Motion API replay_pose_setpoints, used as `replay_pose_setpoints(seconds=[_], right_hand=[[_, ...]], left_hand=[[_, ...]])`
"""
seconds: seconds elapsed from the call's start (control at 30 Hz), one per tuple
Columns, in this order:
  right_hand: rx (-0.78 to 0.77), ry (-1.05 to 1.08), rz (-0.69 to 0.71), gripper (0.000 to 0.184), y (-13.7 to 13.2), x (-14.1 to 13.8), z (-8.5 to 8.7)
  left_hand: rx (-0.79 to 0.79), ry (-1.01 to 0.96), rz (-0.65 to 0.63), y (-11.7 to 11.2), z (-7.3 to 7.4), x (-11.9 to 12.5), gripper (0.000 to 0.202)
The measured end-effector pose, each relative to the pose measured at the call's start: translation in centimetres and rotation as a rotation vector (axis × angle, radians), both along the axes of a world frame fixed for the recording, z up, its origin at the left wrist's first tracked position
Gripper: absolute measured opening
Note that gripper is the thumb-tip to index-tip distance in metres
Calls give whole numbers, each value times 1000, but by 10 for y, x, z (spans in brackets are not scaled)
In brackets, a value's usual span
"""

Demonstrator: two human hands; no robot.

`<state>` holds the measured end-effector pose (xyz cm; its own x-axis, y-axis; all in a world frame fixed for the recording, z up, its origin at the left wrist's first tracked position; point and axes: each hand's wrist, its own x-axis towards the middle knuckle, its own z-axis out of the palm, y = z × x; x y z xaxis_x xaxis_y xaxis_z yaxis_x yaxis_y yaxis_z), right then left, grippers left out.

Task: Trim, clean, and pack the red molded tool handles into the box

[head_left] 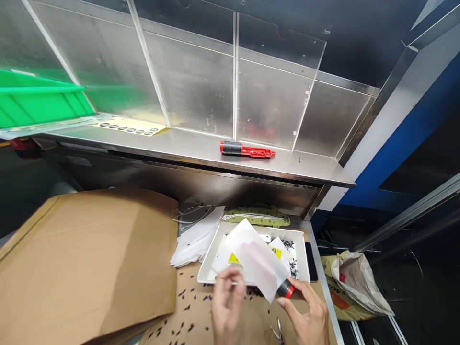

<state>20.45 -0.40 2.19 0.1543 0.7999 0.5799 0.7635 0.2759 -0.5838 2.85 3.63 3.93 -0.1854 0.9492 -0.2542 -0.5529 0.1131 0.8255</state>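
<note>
My left hand (227, 306) pinches the lower edge of a white translucent bag (257, 258) above the front of a white tray (212, 268). My right hand (307, 314) grips a black and red cylindrical part (286, 289) at the bag's lower right corner; the part sits partly inside the bag. The tray holds more white bags with yellow labels (276, 251) and several small black screws (293, 268).
A red and black part (246, 150) lies on the steel shelf (201, 153). A large cardboard sheet (82, 258) covers the left of the bench, with small black screws (187, 306) scattered near it. Stacked white bags (194, 242), a green bin (36, 100), a crumpled bag (354, 287) at right.
</note>
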Motion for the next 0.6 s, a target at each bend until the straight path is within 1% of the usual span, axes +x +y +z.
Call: replay_pose_setpoints(seconds=[0.03, 0.07, 0.1, 0.13, 0.2, 0.27, 0.33, 0.43, 0.5, 0.6], right_hand=[[-16, 40, 15, 26, 0, 0, 1], [-30, 71, 35, 26, 0, -1, 1], [-43, 92, 52, 26, 0, -3, 1], [-52, 103, 63, 27, 0, -6, 1], [-53, 96, 37, 29, 0, -15, 0], [-37, 47, -19, 33, 1, -25, -1], [-15, -25, -55, 34, 3, -31, 1], [17, -100, -35, 35, 5, -32, 6], [12, -84, -15, 31, 6, -27, 11], [-56, 1, -19, 23, 6, -19, 18]], left_hand=[[-97, -124, 74, 7, -4, -3, 17], [-176, -215, 80, 14, -7, -4, 11], [-235, -286, 30, 20, -8, -4, 10], [-266, -339, -45, 24, -8, -2, 16], [-303, -460, -174, 28, -4, 6, 27], [-311, -554, -241, 24, 1, 16, 30], [-334, -616, -269, 19, 4, 24, 30], [-386, -686, -287, 15, 1, 28, 34], [-431, -738, -295, 16, -4, 27, 37], [-491, -818, -296, 17, -10, 25, 37]])
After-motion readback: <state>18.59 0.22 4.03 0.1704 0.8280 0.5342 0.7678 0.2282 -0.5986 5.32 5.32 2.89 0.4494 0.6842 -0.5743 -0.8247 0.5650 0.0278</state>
